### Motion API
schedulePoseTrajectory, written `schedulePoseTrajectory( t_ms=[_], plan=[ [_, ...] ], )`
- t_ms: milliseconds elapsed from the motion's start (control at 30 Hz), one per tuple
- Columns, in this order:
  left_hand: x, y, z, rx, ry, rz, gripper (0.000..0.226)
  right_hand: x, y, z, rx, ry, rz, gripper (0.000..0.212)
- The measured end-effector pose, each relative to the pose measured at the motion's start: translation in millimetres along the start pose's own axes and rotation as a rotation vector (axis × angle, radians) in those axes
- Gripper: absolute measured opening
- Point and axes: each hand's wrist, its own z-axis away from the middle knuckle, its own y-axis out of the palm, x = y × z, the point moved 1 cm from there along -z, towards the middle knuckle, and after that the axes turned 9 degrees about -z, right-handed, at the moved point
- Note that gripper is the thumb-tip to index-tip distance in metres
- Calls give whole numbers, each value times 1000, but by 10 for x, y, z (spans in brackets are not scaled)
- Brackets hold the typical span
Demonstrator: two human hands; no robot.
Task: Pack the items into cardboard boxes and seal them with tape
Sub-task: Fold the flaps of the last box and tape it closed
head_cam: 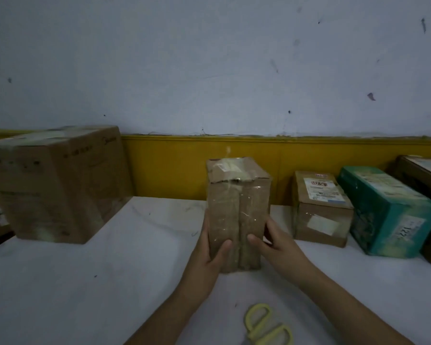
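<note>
A small cardboard box [238,210], wrapped in clear tape, stands upright on end in the middle of the white table [90,282]. My left hand [209,252] grips its lower left side, thumb across the front face. My right hand [271,241] grips its lower right side, thumb on the front as well. The box's closed flaps face me, with a seam running down the middle.
A large cardboard box [57,183] sits at the back left. To the right stand a labelled small box [321,207], a teal box [388,212] and a darker box [428,178]. Yellow-handled scissors [266,324] lie near the front edge. A yellow wall strip [164,165] runs behind.
</note>
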Motion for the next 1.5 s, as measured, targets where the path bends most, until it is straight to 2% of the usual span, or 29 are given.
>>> schedulePoseTrajectory(
  t_ms=[100,200,267,367,433,567,633,700,733,767,833,900,933,967,1000,1067,1100,1133,1167,1200,1233,1300,1367,1400,1467,1500],
  plan=[
    [46,-25,-24,-47,-30,-28,62,-107,14,-14,-90,0,60,42],
    [44,-26,-22,-104,-49,-80,53,-93,16,-75,-194,-61,192,15],
    [37,-33,-13,-81,-44,-146,51,-109,10,-81,-198,-88,241,11],
    [28,-79,-14,-54,-29,-280,58,-107,-35,-58,-162,-89,215,17],
    [9,-91,-5,-57,-19,-292,58,-108,-55,-60,-141,-112,273,8],
    [-222,-190,30,-68,-5,-379,56,53,-48,-68,-137,-92,384,14],
    [-430,-359,42,-173,27,-537,53,260,-58,-94,-192,-119,403,36],
    [-663,-585,55,-334,48,-652,58,523,-80,-129,-303,-178,392,47],
    [-764,-695,57,-354,30,-647,61,632,-65,-158,-322,-182,385,50],
    [-838,-799,59,-322,-17,-623,63,760,-15,-181,-299,-143,373,50],
    [-927,-967,91,-163,-150,-618,66,885,115,-257,-159,60,396,43],
    [-943,-1086,187,6,-282,-616,65,954,277,-281,-14,277,523,47],
    [-936,-1153,274,46,-323,-564,62,1003,352,-254,-6,311,598,49],
    [-922,-1266,403,36,-343,-492,57,1044,428,-218,-59,265,674,49],
    [-894,-1437,587,-30,-349,-441,52,1086,512,-182,-173,141,744,46],
    [-765,-1890,1154,-269,-348,-435,39,1233,774,-36,-441,-316,814,33],
    [-683,-2096,1523,-426,-362,-467,34,1310,985,71,-489,-554,792,27],
    [-595,-2274,1926,-599,-406,-503,34,1378,1250,187,-459,-741,720,23],
    [-485,-2397,2341,-748,-498,-538,36,1409,1559,318,-344,-864,649,20],
    [-396,-2425,2701,-836,-626,-564,41,1396,1874,461,-187,-931,610,20],
    [-312,-2368,2994,-836,-760,-583,49,1340,2196,615,-7,-940,608,22],
    [-139,-2112,3324,-636,-924,-545,56,1087,2713,902,356,-837,681,31],
    [-70,-1838,3384,-469,-900,-433,48,762,2985,1063,630,-673,679,35],
    [-86,-1734,3351,-427,-851,-310,43,653,3034,1078,712,-606,600,35],
    [-111,-1651,3265,-364,-757,-90,40,560,3025,1042,746,-518,377,36],
    [-130,-1640,3246,-322,-737,-61,37,532,2996,1008,763,-480,293,36]
  ],
)
